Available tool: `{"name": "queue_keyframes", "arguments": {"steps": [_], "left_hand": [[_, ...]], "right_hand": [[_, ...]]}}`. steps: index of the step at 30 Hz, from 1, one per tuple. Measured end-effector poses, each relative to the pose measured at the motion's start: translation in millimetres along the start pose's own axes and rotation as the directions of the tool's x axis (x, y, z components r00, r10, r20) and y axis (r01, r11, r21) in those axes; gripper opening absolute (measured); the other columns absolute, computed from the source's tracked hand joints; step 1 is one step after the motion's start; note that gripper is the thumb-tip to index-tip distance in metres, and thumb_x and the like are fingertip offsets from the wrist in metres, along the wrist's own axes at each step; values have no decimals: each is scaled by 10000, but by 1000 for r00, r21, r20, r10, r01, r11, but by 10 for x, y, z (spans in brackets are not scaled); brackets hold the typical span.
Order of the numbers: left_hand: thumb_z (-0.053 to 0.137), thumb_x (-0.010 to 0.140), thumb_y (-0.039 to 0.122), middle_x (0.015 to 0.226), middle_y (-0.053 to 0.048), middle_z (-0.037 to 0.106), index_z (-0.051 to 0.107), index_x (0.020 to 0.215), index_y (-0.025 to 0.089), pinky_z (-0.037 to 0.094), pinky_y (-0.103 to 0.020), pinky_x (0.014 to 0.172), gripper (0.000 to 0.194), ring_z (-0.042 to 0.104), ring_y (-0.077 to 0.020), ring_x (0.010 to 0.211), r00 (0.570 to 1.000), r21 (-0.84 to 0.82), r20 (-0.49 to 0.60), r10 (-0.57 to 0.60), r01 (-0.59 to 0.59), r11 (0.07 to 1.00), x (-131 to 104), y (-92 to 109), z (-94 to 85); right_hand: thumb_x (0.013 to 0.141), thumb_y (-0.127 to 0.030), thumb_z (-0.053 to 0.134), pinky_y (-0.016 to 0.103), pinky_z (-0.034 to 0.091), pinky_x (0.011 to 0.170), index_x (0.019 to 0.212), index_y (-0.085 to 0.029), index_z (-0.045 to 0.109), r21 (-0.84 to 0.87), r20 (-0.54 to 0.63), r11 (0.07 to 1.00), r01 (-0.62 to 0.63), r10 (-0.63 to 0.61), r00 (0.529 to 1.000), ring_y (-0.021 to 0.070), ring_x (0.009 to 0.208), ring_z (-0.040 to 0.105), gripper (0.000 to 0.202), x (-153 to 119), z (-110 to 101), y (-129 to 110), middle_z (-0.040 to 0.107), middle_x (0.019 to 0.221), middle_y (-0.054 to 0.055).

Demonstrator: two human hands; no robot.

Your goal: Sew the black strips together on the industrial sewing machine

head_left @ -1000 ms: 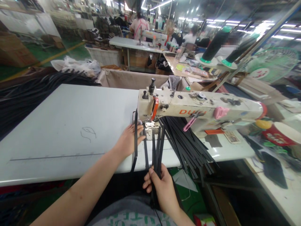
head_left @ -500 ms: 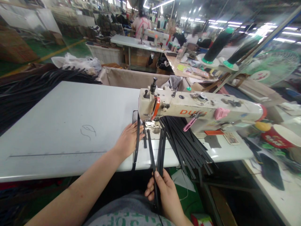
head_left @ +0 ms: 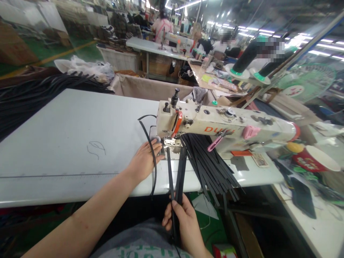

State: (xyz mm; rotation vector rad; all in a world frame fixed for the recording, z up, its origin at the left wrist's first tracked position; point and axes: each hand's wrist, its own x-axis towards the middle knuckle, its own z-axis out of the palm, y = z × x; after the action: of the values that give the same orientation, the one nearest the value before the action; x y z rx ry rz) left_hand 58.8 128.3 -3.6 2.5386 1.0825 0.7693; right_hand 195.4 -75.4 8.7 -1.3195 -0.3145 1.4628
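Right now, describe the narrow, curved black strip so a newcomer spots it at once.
Find the long cream sewing machine with orange lettering on the smooth white tabletop. By its needle end is the bare left hand, with the narrow, curved black strip crossing over it. Its bow sets it apart from the straighter black strips in the right hand.

Ceiling tubes (head_left: 319, 53) glare at upper right, the white desk (head_left: 53, 143) is brightly lit, and the outer edges look smeared and stretched.
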Motion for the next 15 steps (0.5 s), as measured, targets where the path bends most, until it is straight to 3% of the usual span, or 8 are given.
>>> {"name": "queue_keyframes", "arguments": {"steps": [8, 15], "left_hand": [[550, 997, 358, 1397, -124, 644, 619, 1330, 170, 426, -537, 1187, 388, 494, -314, 1420, 999, 1, -24, 45, -45, 999, 10, -23, 17], [536, 998, 342, 1430, -124, 604, 570, 1362, 184, 403, -543, 1200, 398, 457, -310, 1442, 999, -30, -31, 5, -6, 1000, 20, 2, -2]], "right_hand": [[777, -570, 806, 187, 442, 402, 981, -189, 563, -23, 9, 1000, 2, -2, 1000, 132, 472, 645, 496, -8, 17, 15, 665, 619, -33], [775, -601, 800, 184, 452, 411, 978, -191, 532, -57, 5, 998, 12, -12, 1000, 137, 496, 666, 530, 21, 5, 29, 696, 670, -15]]}}
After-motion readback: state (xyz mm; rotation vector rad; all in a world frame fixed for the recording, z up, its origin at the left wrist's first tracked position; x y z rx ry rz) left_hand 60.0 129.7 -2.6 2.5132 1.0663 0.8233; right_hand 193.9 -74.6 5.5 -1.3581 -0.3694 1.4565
